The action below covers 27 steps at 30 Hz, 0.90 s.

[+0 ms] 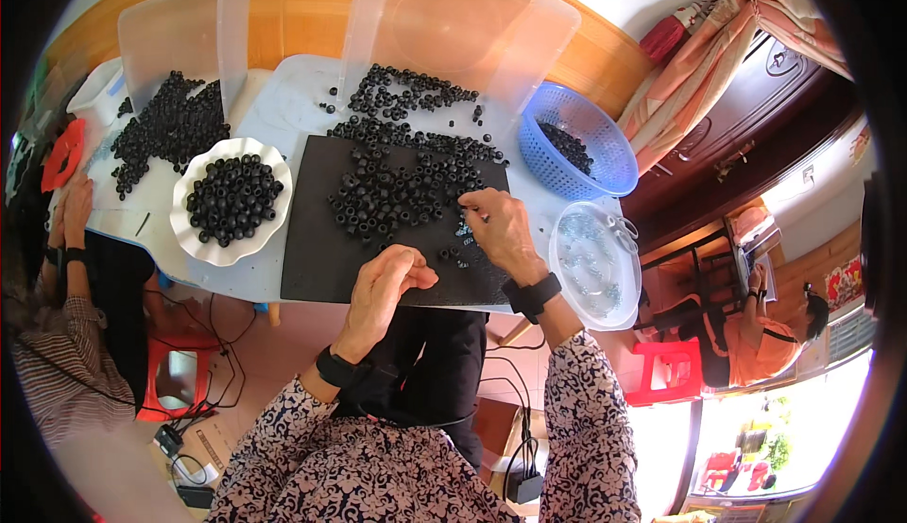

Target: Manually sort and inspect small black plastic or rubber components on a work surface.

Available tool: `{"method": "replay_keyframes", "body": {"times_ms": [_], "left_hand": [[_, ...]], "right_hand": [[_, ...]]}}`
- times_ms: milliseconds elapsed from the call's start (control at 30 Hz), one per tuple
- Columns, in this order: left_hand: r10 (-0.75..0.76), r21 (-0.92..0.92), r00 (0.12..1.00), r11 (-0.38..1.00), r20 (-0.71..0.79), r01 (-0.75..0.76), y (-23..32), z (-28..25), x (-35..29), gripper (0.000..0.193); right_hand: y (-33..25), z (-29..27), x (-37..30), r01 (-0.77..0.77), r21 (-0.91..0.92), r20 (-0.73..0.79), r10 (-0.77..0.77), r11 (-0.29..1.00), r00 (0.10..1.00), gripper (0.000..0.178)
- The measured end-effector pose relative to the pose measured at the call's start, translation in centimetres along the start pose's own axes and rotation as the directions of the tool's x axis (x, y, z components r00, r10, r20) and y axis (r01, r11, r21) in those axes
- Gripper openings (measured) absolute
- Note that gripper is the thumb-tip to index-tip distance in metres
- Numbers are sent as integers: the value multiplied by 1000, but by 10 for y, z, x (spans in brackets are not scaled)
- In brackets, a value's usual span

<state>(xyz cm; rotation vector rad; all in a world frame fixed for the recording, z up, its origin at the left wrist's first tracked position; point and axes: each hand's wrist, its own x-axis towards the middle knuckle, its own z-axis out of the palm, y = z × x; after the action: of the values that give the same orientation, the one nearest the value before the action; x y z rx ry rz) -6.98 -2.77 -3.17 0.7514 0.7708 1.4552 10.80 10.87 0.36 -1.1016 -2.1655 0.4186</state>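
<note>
While the right hand point(503, 225) is poised over the right part of the black mat point(307, 254), its thumb and forefinger are drawn together at the tips; whether a bead sits between them cannot be told; a few small pale-blue pieces point(463, 231) lie on the mat just below those fingertips. The left hand point(378, 289) is at the near edge of the mat, fingers curled inward toward the right hand; whether it grips anything cannot be told; each wrist bears a black band point(337, 368).

Loose black beads point(364, 192) cover the middle and far part of the mat and run beyond it onto the pale table point(302, 84), up to a large clear tub point(453, 27) at the back; left of the mat stands a white scalloped bowl point(219, 257) filled with larger black beads; farther left, a second clear tub point(170, 32) has black beads heaped before it. Right of the mat, a blue perforated basket point(557, 171) holds black beads; nearer, a clear oval tray point(609, 310) holds pale-blue pieces.

At far left, a co-worker's hands point(76, 209) rest at the table; on the floor below, a cardboard carton point(210, 445) carries marks too small to read.
</note>
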Motion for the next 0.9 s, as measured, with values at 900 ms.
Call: {"method": "replay_keyframes", "body": {"times_ms": [900], "left_hand": [[70,280,997,958,11,-70,-1,9,1,24]], "right_hand": [[-60,25,-78,-307,759,143,312,575,939,23]]}}
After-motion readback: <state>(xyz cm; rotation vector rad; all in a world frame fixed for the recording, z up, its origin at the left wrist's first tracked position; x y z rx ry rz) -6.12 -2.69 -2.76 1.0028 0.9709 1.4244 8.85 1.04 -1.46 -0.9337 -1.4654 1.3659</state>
